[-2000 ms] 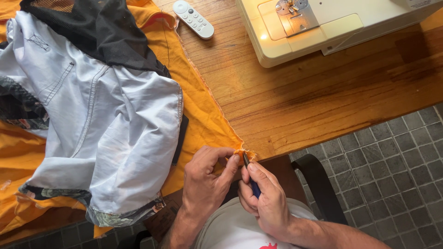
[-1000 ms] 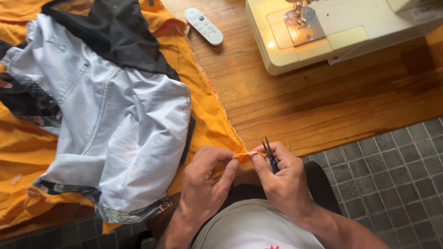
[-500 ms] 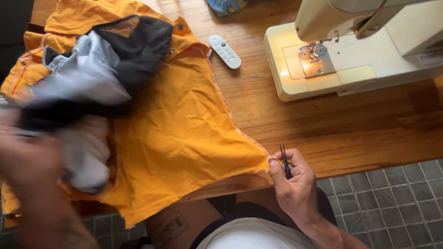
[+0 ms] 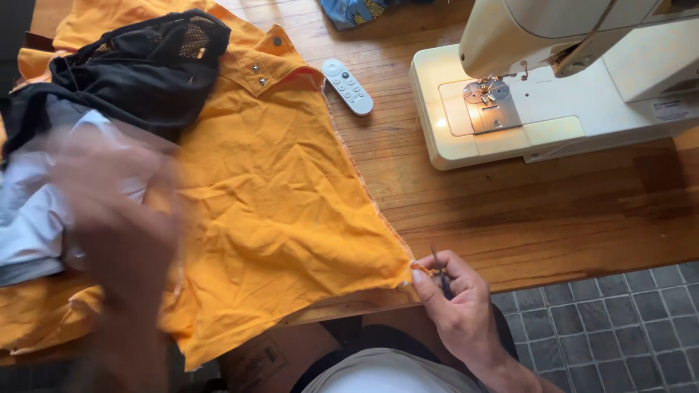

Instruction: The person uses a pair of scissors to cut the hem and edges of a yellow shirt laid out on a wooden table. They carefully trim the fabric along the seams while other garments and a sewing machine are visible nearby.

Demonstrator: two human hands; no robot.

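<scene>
An orange shirt (image 4: pixel 284 196) lies spread on the wooden table (image 4: pixel 524 211). My right hand (image 4: pixel 455 302) pinches the shirt's near right corner at the table's front edge and also holds small thread snips (image 4: pixel 439 271). My left hand (image 4: pixel 116 218) is a blur at the left, over a pale grey-white garment (image 4: pixel 29 218) and a black mesh garment (image 4: pixel 145 65) that lie on the orange cloth. I cannot tell whether the left hand grips the pale garment.
A cream sewing machine (image 4: pixel 568 80) with its lamp lit stands at the back right. A white remote control (image 4: pixel 348 86) lies beside the shirt's collar. Blue patterned cloth (image 4: pixel 353 11) sits at the far edge. Grey floor tiles (image 4: pixel 604 320) show below the table.
My left hand let go of the shirt corner and swept left to the pile of garments, which shifted left and bared more orange cloth. My right hand stayed at the corner with the snips.
</scene>
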